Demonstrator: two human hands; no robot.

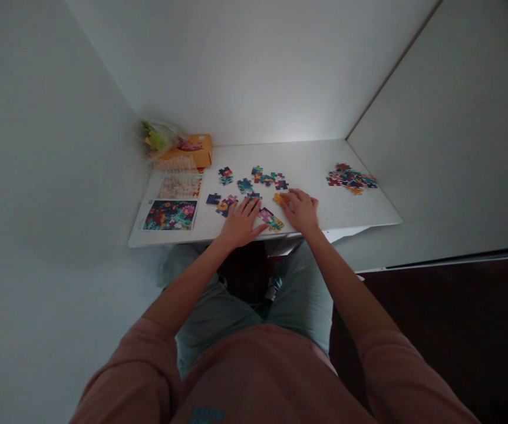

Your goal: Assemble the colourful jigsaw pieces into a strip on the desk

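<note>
Fingers of the right hand (302, 211) curl onto a yellow puzzle piece (277, 198) in the middle of the bench (307, 159); whether they pinch it cannot be told. The left hand (238, 225), fingers loosely spread, lies over other puzzle pieces (223, 207). A heap of pieces (346, 178) sits to the right.

The left hand (238, 225) covers part of the puzzle pieces (226, 207) under its fingers. The fingertips of the right hand (303, 211) hide one end of a yellow piece (277, 198); they may be pinching it or only resting there. A blurred clear bag (160, 138) masks part of the orange box (201, 152). Pieces overlap in the heap (346, 176), concealing some outlines. The bottom edge cuts off the shirt (263, 371) and its blue print (205, 414).
</note>
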